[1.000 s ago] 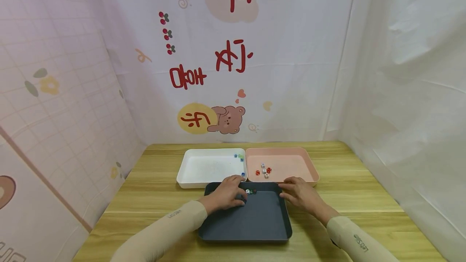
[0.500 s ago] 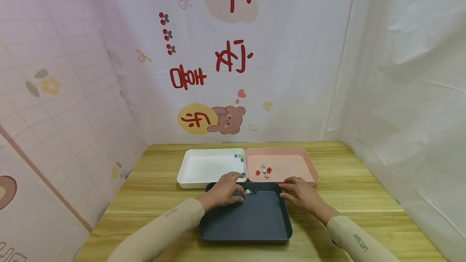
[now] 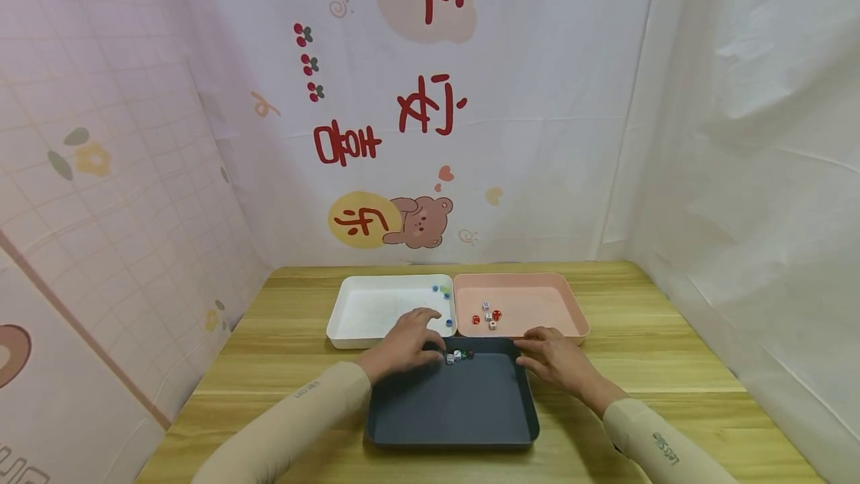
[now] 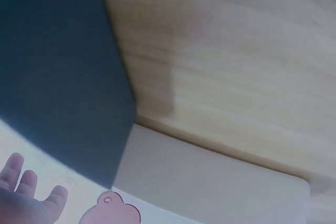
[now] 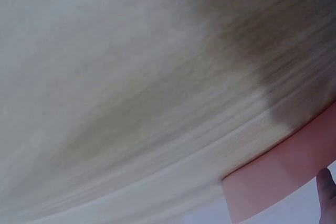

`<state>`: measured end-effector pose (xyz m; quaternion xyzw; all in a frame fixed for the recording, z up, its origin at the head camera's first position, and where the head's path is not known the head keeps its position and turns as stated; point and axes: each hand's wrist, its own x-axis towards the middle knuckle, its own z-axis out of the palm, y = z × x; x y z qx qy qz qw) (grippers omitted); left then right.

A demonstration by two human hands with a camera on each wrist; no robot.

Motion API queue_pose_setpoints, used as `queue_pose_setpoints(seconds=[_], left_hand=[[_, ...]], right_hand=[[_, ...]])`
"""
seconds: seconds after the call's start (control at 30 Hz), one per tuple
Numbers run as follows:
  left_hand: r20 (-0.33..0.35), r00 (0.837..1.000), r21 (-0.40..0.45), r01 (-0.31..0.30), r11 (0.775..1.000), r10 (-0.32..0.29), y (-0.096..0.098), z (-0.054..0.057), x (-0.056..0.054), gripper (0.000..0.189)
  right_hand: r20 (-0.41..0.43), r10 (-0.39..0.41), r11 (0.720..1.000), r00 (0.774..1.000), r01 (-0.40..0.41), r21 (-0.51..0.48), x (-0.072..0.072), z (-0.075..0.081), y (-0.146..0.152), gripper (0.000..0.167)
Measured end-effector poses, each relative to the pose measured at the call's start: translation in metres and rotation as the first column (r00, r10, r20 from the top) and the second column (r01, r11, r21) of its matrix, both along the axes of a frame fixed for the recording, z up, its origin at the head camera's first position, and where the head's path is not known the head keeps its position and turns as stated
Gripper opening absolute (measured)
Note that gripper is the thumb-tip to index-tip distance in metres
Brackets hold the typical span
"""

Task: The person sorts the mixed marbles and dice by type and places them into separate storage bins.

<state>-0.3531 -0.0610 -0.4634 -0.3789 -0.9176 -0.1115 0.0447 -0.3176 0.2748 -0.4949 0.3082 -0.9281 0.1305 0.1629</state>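
Observation:
A dark grey tray (image 3: 453, 409) lies nearest the person. White dice (image 3: 450, 358) and a darker die (image 3: 469, 355) sit together along its far wall. My left hand (image 3: 406, 343) hovers over the tray's far left corner, fingers apart and bent a little, fingertips toward the white tray (image 3: 379, 312). Thumb and index finger are close beside the dice, with nothing visible between them. In the left wrist view its spread fingers (image 4: 27, 182) show at the lower left. My right hand (image 3: 554, 357) is at the grey tray's far right corner, fingertips right at the rim, holding nothing visible.
Behind the grey tray, the white tray holds several blue and green dice (image 3: 446, 295) along its right side. Beside it a pink tray (image 3: 537, 305) holds several red and white dice (image 3: 488, 317). All three trays stand close together on a wooden table (image 3: 645, 372) before a printed cloth.
My left hand has drawn back to the left and slightly away from the person, uncovering another white die in the grey tray. My right hand has stayed in place.

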Motion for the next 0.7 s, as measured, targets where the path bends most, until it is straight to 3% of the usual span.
queue_pose_setpoints(seconds=[0.5,0.7], left_hand=[[-0.046,0.996,0.109,-0.068,0.992,0.074,-0.026,0.005,-0.021,0.013],[-0.016,0.988,0.134,-0.148,0.980,0.152,-0.039,0.009,-0.031,0.011]], right_hand=[[-0.042,0.040,0.999,0.998,-0.039,0.032,-0.001,0.001,0.003,0.037],[-0.048,0.056,0.998,0.997,-0.055,0.032,-0.002,0.001,0.003,0.037]])
